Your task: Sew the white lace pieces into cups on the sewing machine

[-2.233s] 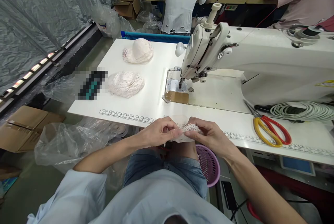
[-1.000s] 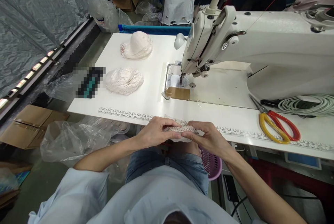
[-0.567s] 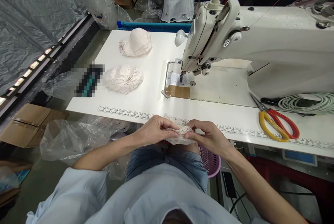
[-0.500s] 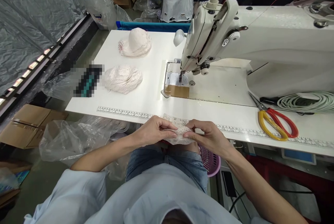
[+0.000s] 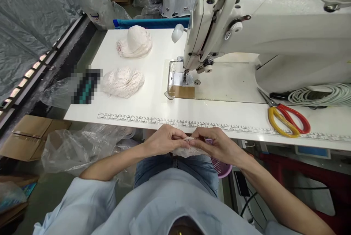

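A small piece of pale lace fabric (image 5: 189, 151) hangs between my two hands, just off the table's front edge and above my lap. My left hand (image 5: 166, 140) pinches its upper edge between thumb and fingers. Close beside it, my right hand (image 5: 214, 141) grips the same edge in a pinch. The fingers hide part of the lace. Two bunched heaps of similar fabric lie on the left of the table: a rounded pile (image 5: 135, 41) at the back and a flatter lace pile (image 5: 123, 82) in front.
A white sewing machine (image 5: 263, 23) fills the table's right side. Red-and-yellow scissors (image 5: 287, 118) and a coiled pale cable (image 5: 315, 94) lie at right. A printed ruler (image 5: 164, 121) runs along the front edge. Below are a purple basket (image 5: 225, 169) and a cardboard box (image 5: 30, 136).
Both hands have drawn closer together, and the lace is folded narrower, hanging below the fingers. Its top no longer overlaps the table edge. The camera view has shifted slightly.
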Tool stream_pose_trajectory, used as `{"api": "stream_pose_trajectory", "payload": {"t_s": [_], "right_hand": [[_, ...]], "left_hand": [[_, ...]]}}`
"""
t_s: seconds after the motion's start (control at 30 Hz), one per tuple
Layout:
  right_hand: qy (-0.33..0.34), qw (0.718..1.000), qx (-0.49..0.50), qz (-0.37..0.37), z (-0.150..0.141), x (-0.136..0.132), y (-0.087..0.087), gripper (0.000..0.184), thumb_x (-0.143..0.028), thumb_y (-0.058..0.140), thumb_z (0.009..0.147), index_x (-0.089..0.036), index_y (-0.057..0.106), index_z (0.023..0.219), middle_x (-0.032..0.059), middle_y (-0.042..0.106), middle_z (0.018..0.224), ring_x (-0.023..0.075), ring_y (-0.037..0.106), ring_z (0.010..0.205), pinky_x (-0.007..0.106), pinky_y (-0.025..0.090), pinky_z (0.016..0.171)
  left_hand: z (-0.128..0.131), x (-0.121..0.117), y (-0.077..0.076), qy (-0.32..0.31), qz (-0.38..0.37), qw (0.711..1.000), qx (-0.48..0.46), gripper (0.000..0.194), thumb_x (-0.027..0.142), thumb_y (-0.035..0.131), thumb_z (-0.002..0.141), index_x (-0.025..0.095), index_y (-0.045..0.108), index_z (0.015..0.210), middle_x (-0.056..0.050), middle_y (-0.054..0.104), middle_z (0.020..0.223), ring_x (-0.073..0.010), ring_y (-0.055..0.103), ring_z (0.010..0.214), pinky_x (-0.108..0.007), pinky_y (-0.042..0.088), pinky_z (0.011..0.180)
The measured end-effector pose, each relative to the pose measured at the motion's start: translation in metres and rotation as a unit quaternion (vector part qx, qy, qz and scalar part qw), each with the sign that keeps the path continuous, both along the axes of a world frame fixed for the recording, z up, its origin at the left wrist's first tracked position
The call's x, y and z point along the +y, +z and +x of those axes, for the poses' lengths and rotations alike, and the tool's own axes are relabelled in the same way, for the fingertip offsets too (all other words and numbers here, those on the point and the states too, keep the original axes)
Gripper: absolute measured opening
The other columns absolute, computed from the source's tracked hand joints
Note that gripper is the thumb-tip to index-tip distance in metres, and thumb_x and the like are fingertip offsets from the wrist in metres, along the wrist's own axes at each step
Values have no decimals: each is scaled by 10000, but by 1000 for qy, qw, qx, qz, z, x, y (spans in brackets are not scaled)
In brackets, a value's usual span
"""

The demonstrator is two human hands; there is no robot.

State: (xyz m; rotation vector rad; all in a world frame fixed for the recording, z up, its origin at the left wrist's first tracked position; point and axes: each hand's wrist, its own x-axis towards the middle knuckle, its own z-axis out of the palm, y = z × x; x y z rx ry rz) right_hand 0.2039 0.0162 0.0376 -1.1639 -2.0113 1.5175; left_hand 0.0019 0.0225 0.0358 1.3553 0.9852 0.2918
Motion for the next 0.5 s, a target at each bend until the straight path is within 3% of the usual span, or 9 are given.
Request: {"api": "stream_pose_trajectory", "payload": {"t_s": [0.13,0.23,0.4,0.5], "right_hand": [[-13,1000,21,-3,4,-7,2,314,-433,534,864,-166,545,699,-39,455,547,77,352,490,208,271,444],[-18,999,33,-1,6,-12,3,305,-390,542,865,-173,484,659,-52,420,547,69,317,493,203,255,447],[1,999,44,17,14,-19,7,270,-322,536,877,-172,477,660,-59,407,548,64,321,502,198,259,461],[-1,998,52,27,18,-21,6,258,-323,516,891,-167,514,686,-45,453,575,69,358,523,201,284,480]], "left_hand": [[2,-3,0,-5,25,999,-22,215,349,648,773,149,726,791,-28,642,803,-130,570,745,-210,416,651],[4,-6,1,-11,72,996,-51,151,314,680,755,166,711,744,-54,588,1049,-161,570,951,-244,431,836],[9,-10,7,-35,146,989,-9,199,342,688,751,152,694,691,-77,471,1095,-169,525,998,-260,424,861],[13,-12,8,-40,157,986,-31,200,316,646,792,145,681,694,-78,503,1130,-179,515,1033,-261,407,874]]}}
